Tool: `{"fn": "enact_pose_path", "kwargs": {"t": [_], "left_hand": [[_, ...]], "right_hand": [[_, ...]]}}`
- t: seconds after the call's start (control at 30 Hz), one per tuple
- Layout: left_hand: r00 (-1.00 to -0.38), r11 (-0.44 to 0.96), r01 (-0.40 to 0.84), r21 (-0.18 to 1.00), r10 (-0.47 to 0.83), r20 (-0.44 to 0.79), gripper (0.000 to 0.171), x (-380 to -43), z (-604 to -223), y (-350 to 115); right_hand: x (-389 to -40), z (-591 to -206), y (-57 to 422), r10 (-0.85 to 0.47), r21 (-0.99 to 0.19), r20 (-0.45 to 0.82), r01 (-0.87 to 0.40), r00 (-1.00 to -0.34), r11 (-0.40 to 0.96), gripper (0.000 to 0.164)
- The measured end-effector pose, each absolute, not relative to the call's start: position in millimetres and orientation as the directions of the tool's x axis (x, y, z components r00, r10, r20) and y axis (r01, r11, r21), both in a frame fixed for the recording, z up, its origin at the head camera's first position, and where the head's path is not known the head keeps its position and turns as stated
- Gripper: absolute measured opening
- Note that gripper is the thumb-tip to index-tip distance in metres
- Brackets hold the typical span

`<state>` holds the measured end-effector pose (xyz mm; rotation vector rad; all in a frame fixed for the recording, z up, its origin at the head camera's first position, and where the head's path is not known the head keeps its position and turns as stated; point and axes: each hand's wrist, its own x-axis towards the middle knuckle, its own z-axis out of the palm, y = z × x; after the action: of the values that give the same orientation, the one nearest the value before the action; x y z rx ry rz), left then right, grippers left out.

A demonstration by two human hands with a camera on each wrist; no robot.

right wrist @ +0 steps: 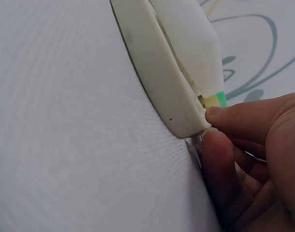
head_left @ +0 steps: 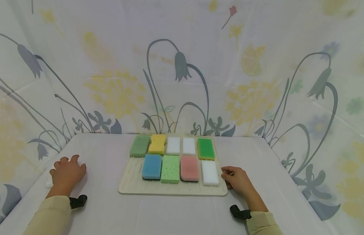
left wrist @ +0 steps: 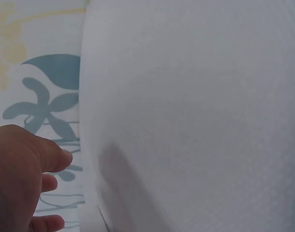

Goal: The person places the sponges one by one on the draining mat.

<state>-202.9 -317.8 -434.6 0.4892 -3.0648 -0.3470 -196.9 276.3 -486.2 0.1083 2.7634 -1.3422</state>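
Observation:
A cream ridged tray (head_left: 173,190) lies on the table with several sponges in two rows. The back row has a dull green sponge (head_left: 140,146), a yellow sponge (head_left: 157,144), two white sponges (head_left: 173,145) and a bright green sponge with a yellow layer (head_left: 206,148). In front lie a blue sponge (head_left: 152,166), a speckled light green sponge (head_left: 170,169), a pink sponge (head_left: 189,168) and a white sponge (head_left: 210,173). My right hand (head_left: 236,179) pinches the tray's right rim (right wrist: 159,82) between thumb and finger. My left hand (head_left: 68,171) is at the left, fingers spread and slightly bent.
A small white object (head_left: 49,182), mostly hidden, lies beside the left hand. White cloth covers the table (head_left: 158,215). A flower-printed curtain (head_left: 182,98) rises behind the table and along both sides.

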Motion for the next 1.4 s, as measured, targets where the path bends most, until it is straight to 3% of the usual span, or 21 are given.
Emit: {"fn": "enact_pose_path", "kwargs": {"t": [0.5,0.83,1.4], "left_hand": [[-0.928,0.898,-0.371,0.236,-0.35,-0.127,0.064,-195,-435,-339],[-0.91,0.867,-0.413,0.279,-0.38,-0.167,0.059,-191,-431,-337],[-0.927,0.883,-0.375,0.282,-0.362,-0.099,0.054,-194,-435,-329]], "right_hand": [[-196,-486,275,0.033,-0.789,-0.094,0.094,-0.995,0.608,0.036],[-197,-488,276,0.042,-0.786,-0.085,0.093,-0.995,0.611,0.036],[-196,-485,275,0.048,-0.78,-0.091,0.101,-0.995,0.618,0.035]]}}
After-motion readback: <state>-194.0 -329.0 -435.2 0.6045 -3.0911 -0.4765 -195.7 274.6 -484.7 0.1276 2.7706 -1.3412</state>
